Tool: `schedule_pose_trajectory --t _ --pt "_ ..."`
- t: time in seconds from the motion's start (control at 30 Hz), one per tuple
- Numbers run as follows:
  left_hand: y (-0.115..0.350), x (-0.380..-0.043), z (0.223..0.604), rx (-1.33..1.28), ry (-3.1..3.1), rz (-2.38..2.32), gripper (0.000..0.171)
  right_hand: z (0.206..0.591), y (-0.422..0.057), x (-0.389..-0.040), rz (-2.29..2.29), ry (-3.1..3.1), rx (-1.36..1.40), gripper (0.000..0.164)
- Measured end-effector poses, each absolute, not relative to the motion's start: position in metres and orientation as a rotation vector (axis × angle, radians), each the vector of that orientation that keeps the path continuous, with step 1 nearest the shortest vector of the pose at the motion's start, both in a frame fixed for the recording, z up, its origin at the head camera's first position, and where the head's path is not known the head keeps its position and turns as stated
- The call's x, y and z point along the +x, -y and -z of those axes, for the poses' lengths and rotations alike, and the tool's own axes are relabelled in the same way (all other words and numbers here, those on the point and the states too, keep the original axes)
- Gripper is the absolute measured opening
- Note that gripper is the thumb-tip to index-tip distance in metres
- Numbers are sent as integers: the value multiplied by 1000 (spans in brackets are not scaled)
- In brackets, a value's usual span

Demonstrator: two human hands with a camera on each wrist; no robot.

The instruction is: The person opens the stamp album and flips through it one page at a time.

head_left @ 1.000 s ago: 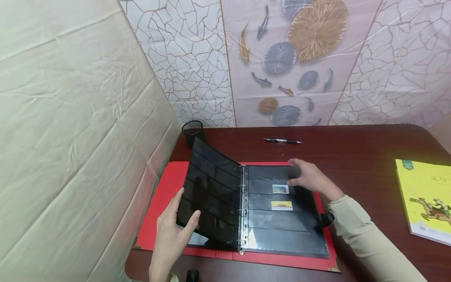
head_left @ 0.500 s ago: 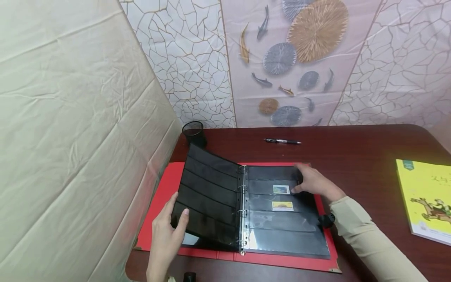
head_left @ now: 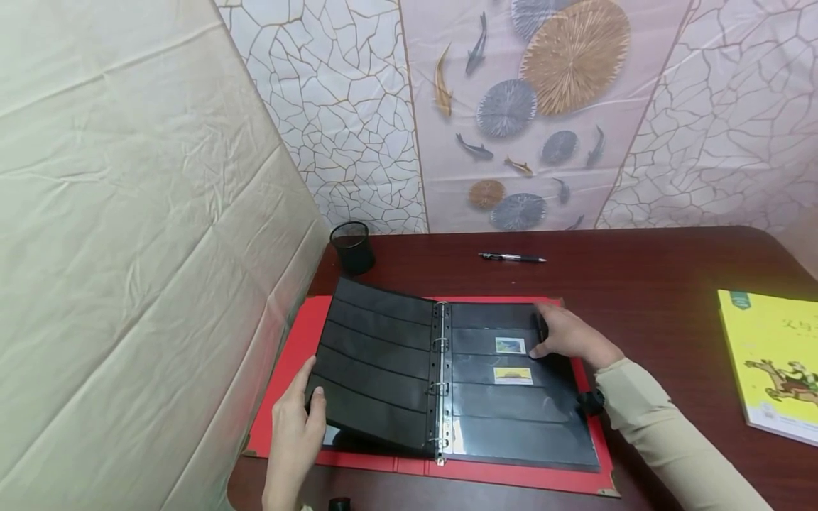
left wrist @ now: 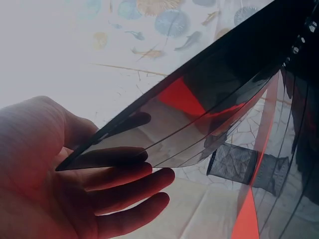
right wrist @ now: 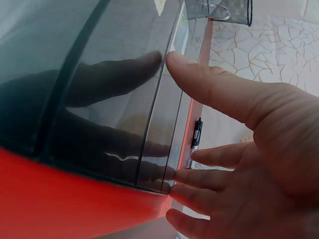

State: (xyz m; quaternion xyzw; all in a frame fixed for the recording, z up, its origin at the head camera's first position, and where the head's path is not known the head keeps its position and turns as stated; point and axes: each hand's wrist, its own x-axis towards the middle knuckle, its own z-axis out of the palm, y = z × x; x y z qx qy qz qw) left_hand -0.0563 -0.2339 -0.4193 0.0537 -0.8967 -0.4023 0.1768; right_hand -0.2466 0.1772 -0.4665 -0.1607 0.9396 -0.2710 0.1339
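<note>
A red ring binder album (head_left: 290,397) lies spread on the table. Its raised black pocket page (head_left: 377,355) leans to the left, curved, off the metal rings (head_left: 441,389). My left hand (head_left: 292,426) is at that page's outer edge. In the left wrist view, the page corner sits between the thumb and the fairly straight fingers (left wrist: 134,186). On the right-hand page (head_left: 498,433) are two stamps, one blue-green (head_left: 510,345), one yellow (head_left: 513,376). My right hand (head_left: 571,335) rests at this page's upper right, its thumb (right wrist: 199,79) touching the surface, fingers spread near the edge.
Behind the album stand a black mesh pen cup (head_left: 353,250) and a pen (head_left: 513,257) lying flat. A yellow book (head_left: 776,355) lies at the far right. A cloth-covered panel (head_left: 160,248) borders the table's left side.
The raised page has tipped further left and down, with my left hand moving left and lower along with it. My right hand has shifted slightly right and down on the right-hand page.
</note>
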Motion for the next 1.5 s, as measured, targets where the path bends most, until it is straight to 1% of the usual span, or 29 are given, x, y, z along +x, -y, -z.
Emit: schedule_pose_trajectory --t 0.4,0.93,1.1,1.27,1.5 --pt "244 -62 430 317 2690 1146 53 469 -175 -249 678 -2752 -422 100" --pt "254 -68 454 357 2822 1041 50 472 -182 -249 659 -2808 -399 101" --pt "257 -69 461 388 2887 985 51 472 -183 -247 655 -2831 -455 95" --pt "259 -70 464 428 2979 963 57 471 -180 -244 634 -2861 -486 90" --pt "263 -70 468 409 3073 956 62 468 -169 -234 674 -2896 -416 72"
